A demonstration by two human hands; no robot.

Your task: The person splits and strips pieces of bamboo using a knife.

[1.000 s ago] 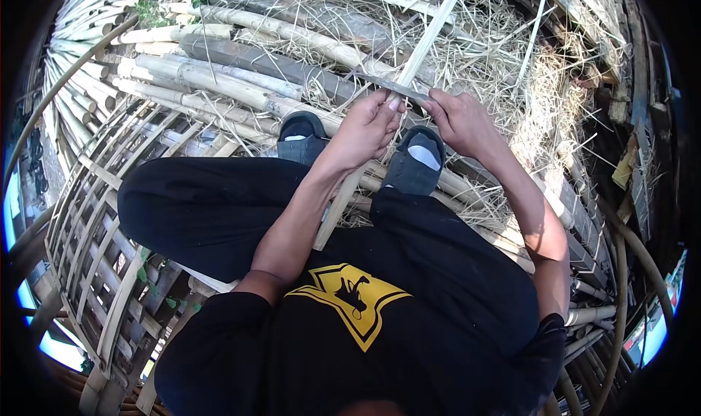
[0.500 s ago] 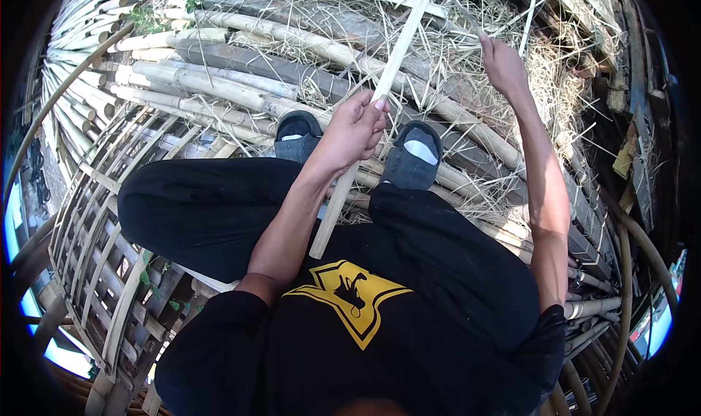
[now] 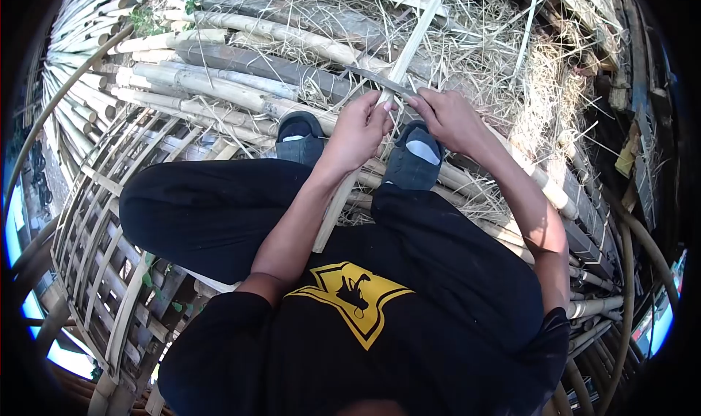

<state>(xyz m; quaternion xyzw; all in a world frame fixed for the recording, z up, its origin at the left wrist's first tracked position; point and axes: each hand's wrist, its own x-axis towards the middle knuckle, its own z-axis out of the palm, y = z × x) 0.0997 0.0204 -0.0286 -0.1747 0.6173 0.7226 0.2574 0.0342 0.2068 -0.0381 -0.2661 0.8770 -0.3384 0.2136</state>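
The left hand (image 3: pixel 358 132) is closed around a pale split-bamboo strip (image 3: pixel 412 47), its thumb along the upper face; it sits to the left of the right sandal (image 3: pixel 412 164). The right hand (image 3: pixel 451 120), beyond that sandal and a little to its right, grips the handle end of a knife (image 3: pixel 369 75), whose blade lies across the strip; whether the edge bites cannot be told. The strip slants past the sandal's left side, from the lap to well beyond its toe.

It looks light and stiff with some spring, dry rather than slippery, and its edges could splinter. The middle, on the lap side of the blade, seems the sound place to hold.

Loose straw-like shavings (image 3: pixel 482 87) spread beyond the sandal and to its right. Bamboo poles (image 3: pixel 219 87) lie beyond and left of it; farther left stands a slatted lattice (image 3: pixel 102 248).
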